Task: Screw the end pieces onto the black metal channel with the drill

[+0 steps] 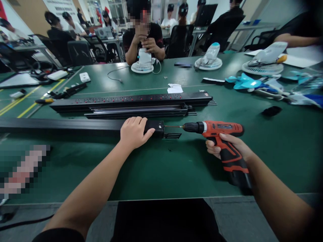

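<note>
A long, matte-black, rectangular bar point(75, 125) lies crosswise on the dark green tabletop point(156, 174), running out of view on the left. The person's left hand point(133, 132) clasps it from above near its right end, fingers bent over the far edge and thumb stretched toward that end; the fingertips are hidden. The right hand point(222, 144) is wrapped around the handle of a red-and-black cordless drill point(222, 127), thumb high at the back of the grip; whether the trigger is pressed cannot be told. The drill lies level, its thin metal bit point(174, 126) pointing left at the bar's end. The tip is right at that end face, though contact is too small to make out. Just below the bit, a slotted black bracket point(173, 135) juts from the same end.

Beyond the bar lie a slim black channel point(138, 111) and, farther back, a black strip with red-dotted sockets point(131, 99). A small piece of white paper point(175, 89) lies just behind the strip. Across the tabletop, a co-worker in a dark top has both hands above a white round-grilled fan point(142, 68). To the right lie glossy blue fan blades point(244, 81) and a small black object point(272, 111).
</note>
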Action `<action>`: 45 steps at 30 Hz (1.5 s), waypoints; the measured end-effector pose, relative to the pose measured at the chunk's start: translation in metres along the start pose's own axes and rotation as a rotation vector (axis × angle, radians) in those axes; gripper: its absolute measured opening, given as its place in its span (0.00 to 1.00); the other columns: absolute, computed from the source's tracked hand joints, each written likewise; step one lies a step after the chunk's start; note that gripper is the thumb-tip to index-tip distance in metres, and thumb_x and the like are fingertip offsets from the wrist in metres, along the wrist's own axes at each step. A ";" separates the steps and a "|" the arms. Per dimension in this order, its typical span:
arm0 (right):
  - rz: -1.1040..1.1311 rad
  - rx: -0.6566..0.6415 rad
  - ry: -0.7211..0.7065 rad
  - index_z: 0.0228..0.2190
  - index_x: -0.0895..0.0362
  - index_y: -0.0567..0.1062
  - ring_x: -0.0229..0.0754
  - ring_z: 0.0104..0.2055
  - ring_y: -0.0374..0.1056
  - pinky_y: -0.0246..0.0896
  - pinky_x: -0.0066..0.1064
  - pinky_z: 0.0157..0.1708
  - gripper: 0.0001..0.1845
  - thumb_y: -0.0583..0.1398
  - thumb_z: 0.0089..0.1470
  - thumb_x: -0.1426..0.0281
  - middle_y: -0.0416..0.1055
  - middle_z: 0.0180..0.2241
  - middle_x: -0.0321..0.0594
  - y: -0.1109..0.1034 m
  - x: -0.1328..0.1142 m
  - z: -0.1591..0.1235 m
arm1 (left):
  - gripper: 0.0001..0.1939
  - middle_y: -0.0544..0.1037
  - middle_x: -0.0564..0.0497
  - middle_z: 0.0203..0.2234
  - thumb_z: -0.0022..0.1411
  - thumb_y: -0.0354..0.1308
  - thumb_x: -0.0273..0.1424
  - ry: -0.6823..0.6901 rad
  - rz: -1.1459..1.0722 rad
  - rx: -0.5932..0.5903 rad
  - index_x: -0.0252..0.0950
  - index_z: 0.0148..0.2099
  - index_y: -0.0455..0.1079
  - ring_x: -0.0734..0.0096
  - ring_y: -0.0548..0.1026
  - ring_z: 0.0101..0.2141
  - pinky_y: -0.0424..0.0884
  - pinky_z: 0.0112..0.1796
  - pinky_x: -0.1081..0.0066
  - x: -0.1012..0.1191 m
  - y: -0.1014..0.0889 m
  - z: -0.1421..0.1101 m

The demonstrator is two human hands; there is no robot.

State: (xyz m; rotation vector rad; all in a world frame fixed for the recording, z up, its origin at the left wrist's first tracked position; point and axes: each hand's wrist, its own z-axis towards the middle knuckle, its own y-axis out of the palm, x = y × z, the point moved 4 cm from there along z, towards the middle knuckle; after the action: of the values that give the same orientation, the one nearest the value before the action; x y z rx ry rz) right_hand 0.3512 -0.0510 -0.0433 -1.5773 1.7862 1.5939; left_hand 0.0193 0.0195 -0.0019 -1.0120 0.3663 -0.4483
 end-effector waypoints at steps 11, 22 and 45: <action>0.034 0.020 0.023 0.34 0.54 0.68 0.30 0.22 0.51 0.53 0.21 0.17 0.17 0.57 0.44 0.57 0.62 0.27 0.34 -0.004 0.002 0.000 | 0.29 0.81 0.41 0.41 0.73 0.46 0.51 0.003 -0.001 0.013 0.32 0.52 0.75 0.49 0.78 0.43 0.71 0.46 0.54 0.000 0.002 -0.001; 0.024 0.003 0.052 0.31 0.55 0.69 0.31 0.22 0.51 0.53 0.21 0.16 0.16 0.57 0.43 0.56 0.61 0.23 0.34 -0.004 0.001 0.000 | 0.29 0.81 0.40 0.42 0.73 0.46 0.51 0.002 -0.019 0.017 0.32 0.53 0.75 0.48 0.78 0.43 0.71 0.45 0.53 -0.001 0.002 -0.001; -0.045 -0.018 0.041 0.33 0.56 0.69 0.32 0.21 0.53 0.54 0.21 0.14 0.21 0.56 0.42 0.52 0.62 0.21 0.34 0.001 0.000 -0.002 | 0.29 0.81 0.39 0.42 0.73 0.45 0.51 -0.007 -0.034 0.011 0.33 0.53 0.75 0.48 0.78 0.44 0.72 0.46 0.52 -0.002 0.001 0.000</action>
State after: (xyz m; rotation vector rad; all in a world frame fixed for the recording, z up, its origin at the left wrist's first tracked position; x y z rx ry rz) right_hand 0.3515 -0.0524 -0.0422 -1.6579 1.7488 1.5721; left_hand 0.0181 0.0207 -0.0023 -1.0104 0.3405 -0.4765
